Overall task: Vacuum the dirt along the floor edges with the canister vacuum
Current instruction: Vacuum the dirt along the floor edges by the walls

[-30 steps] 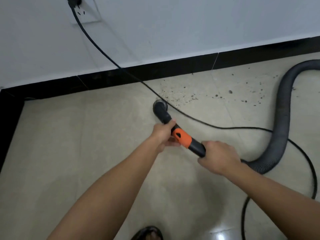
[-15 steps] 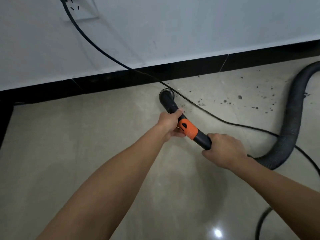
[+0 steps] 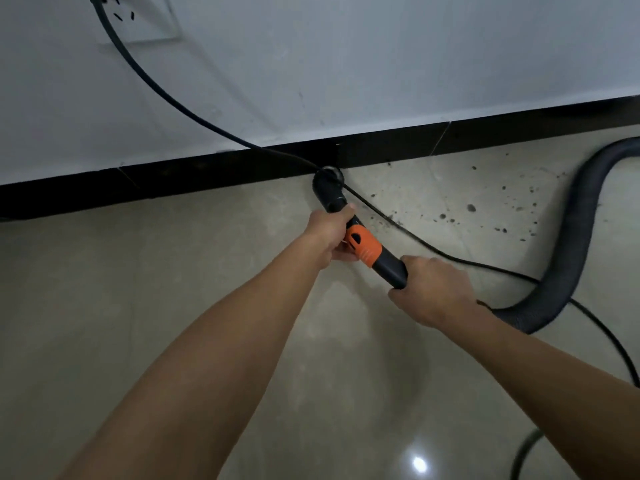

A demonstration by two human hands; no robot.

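I hold a black vacuum nozzle (image 3: 329, 188) with an orange collar (image 3: 363, 247); its round mouth sits on the beige tiled floor right against the black skirting (image 3: 207, 174). My left hand (image 3: 329, 233) grips the tube just above the orange collar. Below the collar, my right hand (image 3: 433, 289) is closed around the tube's rear end, where the ribbed grey hose (image 3: 571, 244) begins. Dark dirt specks (image 3: 471, 207) lie scattered on the tile to the right of the nozzle, near the skirting.
A black power cord (image 3: 166, 88) runs from a wall socket (image 3: 138, 19) at top left, crosses over the nozzle and trails right across the floor. The hose curves off the right edge. The white wall (image 3: 381, 64) rises above the skirting.
The nozzle has moved forward from the open tile up to the skirting. The thick patch of dirt near the nozzle is gone; specks on the right stay. The view has shifted slightly left.
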